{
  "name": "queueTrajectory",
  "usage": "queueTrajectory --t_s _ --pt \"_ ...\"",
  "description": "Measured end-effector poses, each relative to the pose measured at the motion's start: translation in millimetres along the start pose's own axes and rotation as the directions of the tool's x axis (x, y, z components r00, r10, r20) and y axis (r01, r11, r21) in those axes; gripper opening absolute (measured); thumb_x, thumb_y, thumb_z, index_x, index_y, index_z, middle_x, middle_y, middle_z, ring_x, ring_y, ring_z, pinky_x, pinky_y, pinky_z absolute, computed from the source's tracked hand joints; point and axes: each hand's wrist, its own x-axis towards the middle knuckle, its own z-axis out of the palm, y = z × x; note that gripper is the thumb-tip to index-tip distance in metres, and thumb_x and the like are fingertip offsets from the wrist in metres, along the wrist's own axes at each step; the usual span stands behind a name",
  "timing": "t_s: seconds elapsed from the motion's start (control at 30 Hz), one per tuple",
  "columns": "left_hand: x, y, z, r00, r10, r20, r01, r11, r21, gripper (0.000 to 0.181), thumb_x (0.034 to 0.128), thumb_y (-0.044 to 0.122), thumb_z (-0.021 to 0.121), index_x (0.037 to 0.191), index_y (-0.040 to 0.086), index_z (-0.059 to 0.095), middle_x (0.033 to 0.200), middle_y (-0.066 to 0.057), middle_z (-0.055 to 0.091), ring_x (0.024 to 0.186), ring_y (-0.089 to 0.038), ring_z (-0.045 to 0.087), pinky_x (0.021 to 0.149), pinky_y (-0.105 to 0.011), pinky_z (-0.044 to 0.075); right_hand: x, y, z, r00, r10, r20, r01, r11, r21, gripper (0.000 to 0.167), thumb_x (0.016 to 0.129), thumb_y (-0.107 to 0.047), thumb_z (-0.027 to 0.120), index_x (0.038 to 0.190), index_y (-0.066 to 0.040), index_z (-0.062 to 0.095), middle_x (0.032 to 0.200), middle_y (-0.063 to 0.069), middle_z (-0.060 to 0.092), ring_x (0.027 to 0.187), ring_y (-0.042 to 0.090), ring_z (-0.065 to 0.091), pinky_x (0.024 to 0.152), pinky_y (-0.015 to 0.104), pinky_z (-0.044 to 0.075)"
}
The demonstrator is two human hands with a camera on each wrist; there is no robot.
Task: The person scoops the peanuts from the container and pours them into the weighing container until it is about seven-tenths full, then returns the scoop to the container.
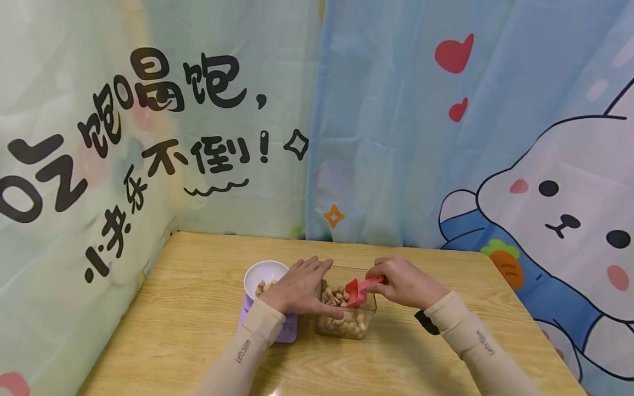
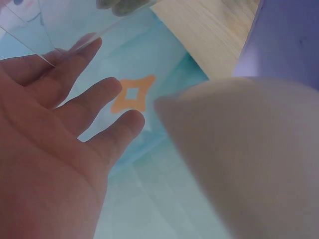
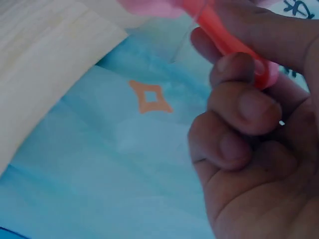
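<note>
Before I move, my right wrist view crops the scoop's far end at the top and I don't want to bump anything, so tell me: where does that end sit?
Observer: The red scoop has its head inside the clear container, close to the nuts; I can't tell whether it touches them.

Operator: Understood. Anything else at that container that I should steer around?

Observer: Yes, the left hand: the head view shows it spread across the container's left side.
</note>
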Motion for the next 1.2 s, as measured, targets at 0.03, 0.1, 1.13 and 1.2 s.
queueTrajectory --t_s 0.03,0.1,1.13,1.2 --pt "0.1 -0.2 0.4 1.000 -0.001 0.000 0.001 1.000 -0.003 0.118 0.0746 0.080 0.068 0.163 0.015 0.024 0.161 -0.010 0.035 0.152 -0.029 0.023 0.124 -0.049 0.017 -2.0 3 1 1.000 -0.001 -0.009 0.001 1.000 0.011 0.005 0.091 -0.015 0.077 0.094 -0.012 0.079 0.083 -0.009 0.063 0.070 0.002 0.054 0.060 0.024 0.050" --pt "0.0 -0.5 0.5 1.000 -0.002 0.001 0.002 1.000 -0.006 0.118 0.0744 0.079 0.069 0.163 0.014 0.024 0.161 -0.010 0.035 0.152 -0.029 0.023 0.124 -0.049 0.017 -5.9 7 2 1.000 -0.006 -0.028 0.007 0.999 0.033 0.006 0.092 -0.017 0.077 0.096 -0.014 0.079 0.083 -0.011 0.063 0.068 0.001 0.052 0.058 0.023 0.049" --pt "-1.1 -1.1 1.0 1.000 -0.005 -0.009 0.005 1.000 -0.018 0.118 0.0738 0.078 0.070 0.162 0.014 0.026 0.160 -0.010 0.037 0.152 -0.030 0.025 0.124 -0.049 0.018 2.6 -3 1 0.998 0.042 0.051 -0.043 0.999 0.018 0.005 0.093 -0.014 0.075 0.094 -0.010 0.077 0.084 -0.007 0.066 0.071 0.003 0.056 0.062 0.025 0.052" --pt "-1.2 -1.5 0.7 1.000 -0.008 -0.005 0.008 1.000 -0.020 0.118 0.0738 0.078 0.070 0.162 0.015 0.025 0.160 -0.010 0.037 0.152 -0.029 0.024 0.124 -0.049 0.018 -0.4 0 3 0.999 0.045 0.029 -0.046 0.998 0.032 0.006 0.093 -0.015 0.075 0.096 -0.011 0.078 0.084 -0.009 0.065 0.071 0.002 0.055 0.062 0.025 0.051"
